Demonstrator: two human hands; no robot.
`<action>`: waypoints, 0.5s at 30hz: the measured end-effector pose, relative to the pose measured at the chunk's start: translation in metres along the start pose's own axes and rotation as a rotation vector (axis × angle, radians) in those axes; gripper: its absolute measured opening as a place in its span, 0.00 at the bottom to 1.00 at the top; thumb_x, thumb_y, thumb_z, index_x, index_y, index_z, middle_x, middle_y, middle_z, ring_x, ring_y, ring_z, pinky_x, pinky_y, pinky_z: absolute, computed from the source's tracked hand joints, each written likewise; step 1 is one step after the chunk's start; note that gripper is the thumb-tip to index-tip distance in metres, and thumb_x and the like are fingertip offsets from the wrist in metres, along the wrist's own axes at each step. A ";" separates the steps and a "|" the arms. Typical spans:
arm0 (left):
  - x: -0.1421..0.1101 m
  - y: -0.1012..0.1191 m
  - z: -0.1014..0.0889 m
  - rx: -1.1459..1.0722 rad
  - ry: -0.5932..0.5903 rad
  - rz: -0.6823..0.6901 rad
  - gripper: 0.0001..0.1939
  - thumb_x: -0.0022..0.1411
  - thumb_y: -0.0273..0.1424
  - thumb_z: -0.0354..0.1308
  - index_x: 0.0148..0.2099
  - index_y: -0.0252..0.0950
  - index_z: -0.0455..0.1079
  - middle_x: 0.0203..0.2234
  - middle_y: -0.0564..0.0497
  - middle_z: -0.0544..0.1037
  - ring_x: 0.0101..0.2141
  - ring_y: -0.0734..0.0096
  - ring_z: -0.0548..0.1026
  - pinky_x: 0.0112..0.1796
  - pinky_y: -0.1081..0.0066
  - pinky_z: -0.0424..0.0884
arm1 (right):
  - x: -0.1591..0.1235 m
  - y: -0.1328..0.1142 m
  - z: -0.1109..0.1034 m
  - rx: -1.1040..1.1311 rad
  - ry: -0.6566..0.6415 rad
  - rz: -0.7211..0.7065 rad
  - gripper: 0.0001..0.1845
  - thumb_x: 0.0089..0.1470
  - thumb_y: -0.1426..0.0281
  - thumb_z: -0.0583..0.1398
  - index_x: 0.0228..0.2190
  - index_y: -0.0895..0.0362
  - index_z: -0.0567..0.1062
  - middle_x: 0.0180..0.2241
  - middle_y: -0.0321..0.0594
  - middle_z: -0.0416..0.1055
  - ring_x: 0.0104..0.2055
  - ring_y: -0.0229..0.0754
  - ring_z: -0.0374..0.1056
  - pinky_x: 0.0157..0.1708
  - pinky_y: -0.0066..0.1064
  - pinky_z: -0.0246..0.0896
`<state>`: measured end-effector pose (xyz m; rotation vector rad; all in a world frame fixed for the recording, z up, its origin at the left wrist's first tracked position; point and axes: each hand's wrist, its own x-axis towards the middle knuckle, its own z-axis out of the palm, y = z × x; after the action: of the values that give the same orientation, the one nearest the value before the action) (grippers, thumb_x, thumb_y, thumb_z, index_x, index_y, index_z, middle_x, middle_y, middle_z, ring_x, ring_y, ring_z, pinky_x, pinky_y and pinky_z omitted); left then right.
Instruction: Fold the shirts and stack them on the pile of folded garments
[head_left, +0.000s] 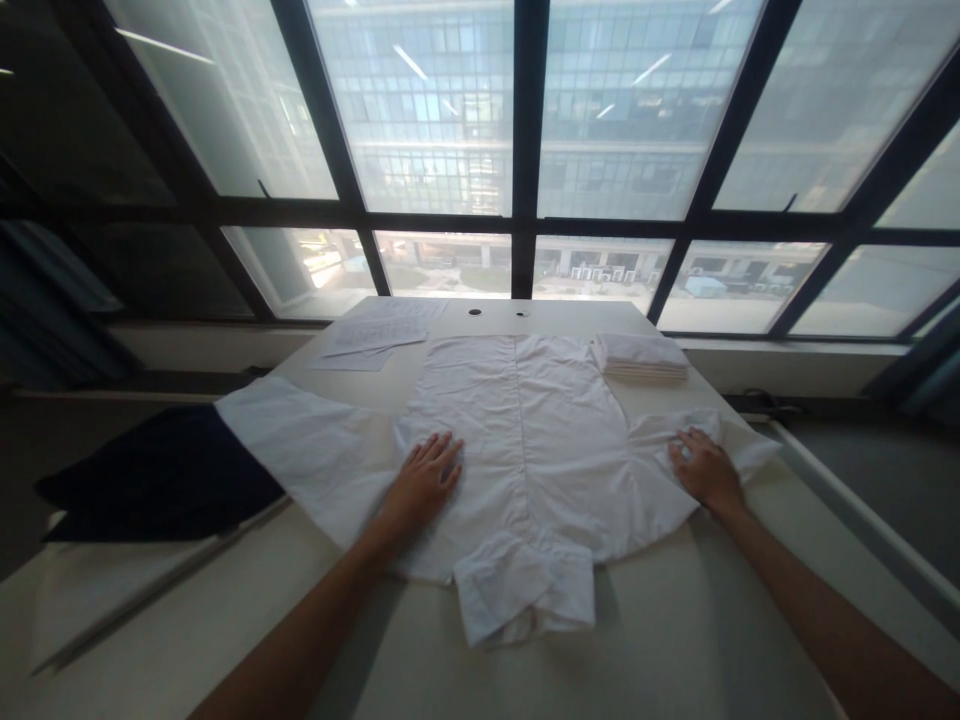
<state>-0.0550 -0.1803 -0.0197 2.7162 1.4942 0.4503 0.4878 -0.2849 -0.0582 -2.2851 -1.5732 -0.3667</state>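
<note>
A white button-front shirt (562,440) is spread front side up, its collar (525,590) towards me and its hem at the far side. The button line runs down its middle. My left hand (430,477) lies flat on the left part of the shirt, fingers stretched out. Over the right sleeve (731,437) rests my right hand (705,470), its fingers slightly bent and apart on the creased cloth. The left sleeve (300,440) stretches out to the left, and its end reaches dark navy cloth.
Folded white cloths (641,357) are stacked at the table's far right. Printed sheets of paper (382,330) lie at the far left. Dark navy cloth (165,470) sits at the left edge. Behind the white table (637,640) stand large framed windows (435,100).
</note>
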 end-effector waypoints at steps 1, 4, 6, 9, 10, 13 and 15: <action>0.000 0.000 0.000 0.003 0.004 0.001 0.25 0.75 0.37 0.49 0.70 0.38 0.65 0.70 0.41 0.62 0.70 0.52 0.58 0.67 0.48 0.55 | 0.000 0.000 0.000 -0.001 0.001 0.004 0.31 0.67 0.59 0.47 0.57 0.67 0.76 0.62 0.60 0.69 0.66 0.54 0.62 0.66 0.43 0.55; 0.001 0.001 -0.001 0.014 0.003 -0.002 0.25 0.75 0.36 0.48 0.70 0.38 0.65 0.69 0.41 0.63 0.70 0.51 0.58 0.67 0.47 0.55 | 0.000 -0.001 0.000 -0.005 0.006 0.003 0.30 0.67 0.60 0.48 0.57 0.66 0.76 0.62 0.59 0.69 0.66 0.54 0.63 0.65 0.43 0.56; 0.001 0.001 -0.002 0.015 -0.006 0.001 0.25 0.75 0.36 0.48 0.70 0.37 0.65 0.69 0.40 0.63 0.69 0.51 0.59 0.67 0.47 0.56 | 0.000 -0.001 0.000 -0.005 0.009 0.000 0.30 0.67 0.61 0.49 0.57 0.65 0.76 0.61 0.59 0.70 0.65 0.54 0.63 0.65 0.45 0.57; 0.000 0.000 -0.001 0.012 -0.005 0.007 0.25 0.74 0.36 0.49 0.69 0.37 0.65 0.69 0.41 0.63 0.69 0.50 0.59 0.67 0.46 0.56 | 0.000 -0.001 0.000 0.006 0.011 -0.003 0.29 0.66 0.61 0.49 0.57 0.66 0.76 0.61 0.60 0.70 0.65 0.55 0.64 0.64 0.46 0.58; 0.000 0.000 -0.001 0.013 0.001 0.009 0.25 0.74 0.36 0.49 0.69 0.37 0.65 0.69 0.41 0.63 0.69 0.51 0.58 0.67 0.46 0.56 | 0.000 -0.001 0.000 0.009 0.010 -0.005 0.29 0.66 0.61 0.49 0.57 0.66 0.76 0.61 0.60 0.70 0.65 0.56 0.64 0.64 0.46 0.58; -0.001 -0.002 0.002 0.010 0.025 0.011 0.25 0.74 0.35 0.49 0.69 0.40 0.65 0.69 0.42 0.63 0.69 0.52 0.59 0.66 0.47 0.57 | -0.001 -0.001 0.000 0.012 0.007 -0.006 0.29 0.66 0.62 0.49 0.57 0.67 0.76 0.61 0.61 0.69 0.65 0.56 0.64 0.65 0.46 0.57; -0.001 -0.003 0.002 0.005 0.029 0.003 0.25 0.73 0.35 0.50 0.69 0.41 0.66 0.68 0.42 0.64 0.69 0.53 0.59 0.66 0.47 0.58 | -0.001 -0.001 0.001 0.008 0.003 -0.010 0.29 0.66 0.62 0.49 0.57 0.67 0.76 0.61 0.61 0.70 0.65 0.56 0.64 0.65 0.45 0.57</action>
<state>-0.0574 -0.1795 -0.0227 2.7277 1.5010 0.4893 0.4864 -0.2850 -0.0592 -2.2700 -1.5821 -0.3654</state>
